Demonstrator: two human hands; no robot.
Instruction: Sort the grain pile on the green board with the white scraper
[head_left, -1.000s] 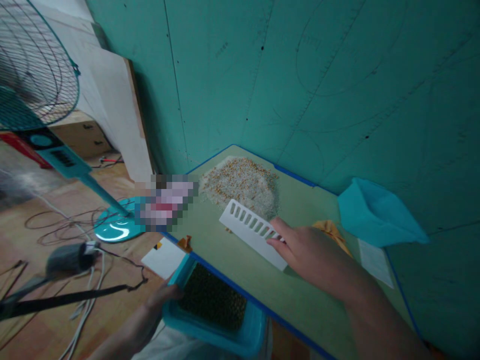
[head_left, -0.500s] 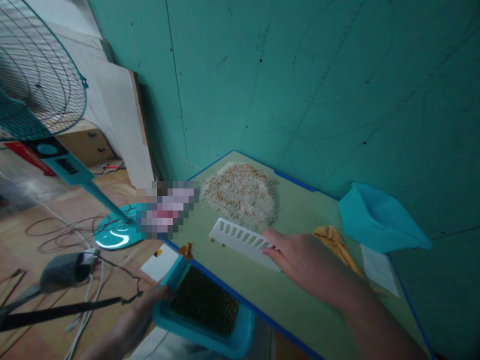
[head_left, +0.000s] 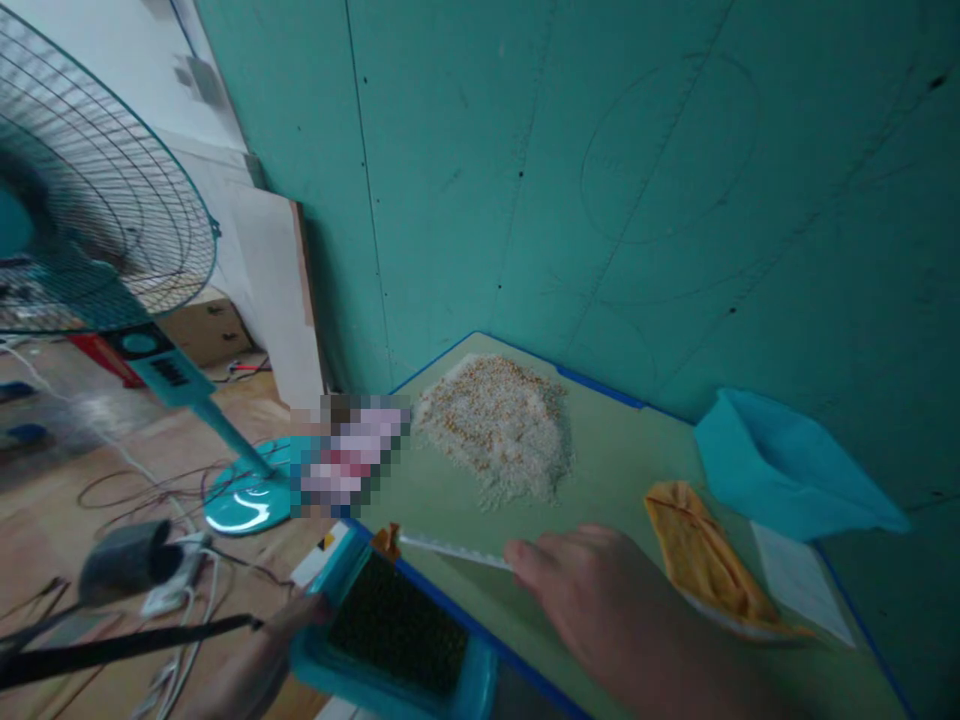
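Right hand [head_left: 592, 600] grips one end of the white scraper [head_left: 450, 548], fingers pressed together. The scraper stands edge-on at the near edge of the table [head_left: 622, 470]. Left hand [head_left: 289, 615] clasps the rim of the tray [head_left: 375, 688], held just below that edge. The grain pile [head_left: 499, 425] lies apart, toward the far corner.

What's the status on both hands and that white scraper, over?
Right hand grips white scraper, edge-on at front edge of table. Left hand holds teal tray just below. Grain pile sits behind, apart.
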